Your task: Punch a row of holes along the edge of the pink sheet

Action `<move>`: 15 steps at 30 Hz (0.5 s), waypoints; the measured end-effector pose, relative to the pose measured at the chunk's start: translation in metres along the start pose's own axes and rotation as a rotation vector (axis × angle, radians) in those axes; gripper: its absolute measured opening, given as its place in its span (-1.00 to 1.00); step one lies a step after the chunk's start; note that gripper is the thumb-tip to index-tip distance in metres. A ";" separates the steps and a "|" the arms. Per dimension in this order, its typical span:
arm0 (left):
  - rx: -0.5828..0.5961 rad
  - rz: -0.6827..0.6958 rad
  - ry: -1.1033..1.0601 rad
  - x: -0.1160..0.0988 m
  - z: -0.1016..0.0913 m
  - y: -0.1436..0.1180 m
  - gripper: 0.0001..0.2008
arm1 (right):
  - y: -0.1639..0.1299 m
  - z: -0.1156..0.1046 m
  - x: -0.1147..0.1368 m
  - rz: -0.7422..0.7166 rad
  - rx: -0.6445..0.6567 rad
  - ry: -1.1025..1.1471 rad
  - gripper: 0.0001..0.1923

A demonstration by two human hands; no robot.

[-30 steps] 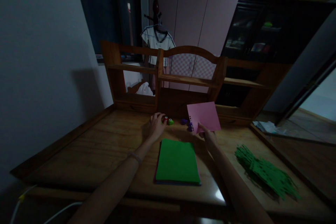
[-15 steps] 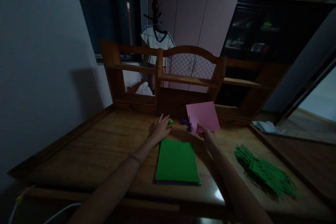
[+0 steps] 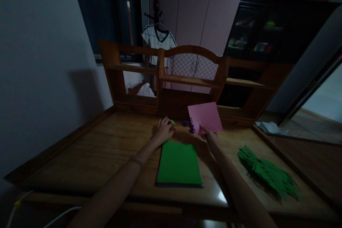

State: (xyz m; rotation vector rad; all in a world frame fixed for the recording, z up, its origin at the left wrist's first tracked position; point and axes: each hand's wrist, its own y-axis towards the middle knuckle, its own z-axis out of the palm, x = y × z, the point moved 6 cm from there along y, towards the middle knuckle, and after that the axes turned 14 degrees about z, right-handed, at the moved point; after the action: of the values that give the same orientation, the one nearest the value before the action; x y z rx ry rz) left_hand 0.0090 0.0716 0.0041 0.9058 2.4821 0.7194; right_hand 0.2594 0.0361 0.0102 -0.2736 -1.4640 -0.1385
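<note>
Filling most of the view, a wooden bench (image 3: 88,156) runs wide under both arms, with a wooden shelf unit (image 3: 187,78) standing along its far edge. A pink wardrobe (image 3: 197,14) rises behind that, and a white shirt (image 3: 157,41) hangs on a stand beside it. On the bench's right part lies a heap of green cut paper strips (image 3: 267,174), well apart from the hands. A stack of paper sheets with a green sheet on top (image 3: 179,164) lies flat between the two forearms, near the front edge. Just beyond it the right hand (image 3: 211,138) holds a pink sheet (image 3: 205,117) upright by its lower edge, thumb and fingers pinched shut on the paper; a row of small punched holes runs down the sheet's left edge. The left hand (image 3: 164,131) lies palm down on the bench at the far end of the green stack, fingers spread loosely over a small green craft punch (image 3: 172,122); whether its grip has closed on the punch cannot be told. Two small purple punches (image 3: 188,124) sit on the bench between the two hands, just left of the pink sheet.
</note>
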 end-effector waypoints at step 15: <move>0.034 0.117 -0.023 -0.004 0.008 0.002 -0.73 | 0.001 0.003 0.001 0.024 0.017 0.004 -0.59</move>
State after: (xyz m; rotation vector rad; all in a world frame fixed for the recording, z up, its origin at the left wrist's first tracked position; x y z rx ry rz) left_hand 0.0171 0.0724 -0.0004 1.0734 2.4444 0.7025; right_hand 0.2569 0.0377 0.0116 -0.2770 -1.4565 -0.1072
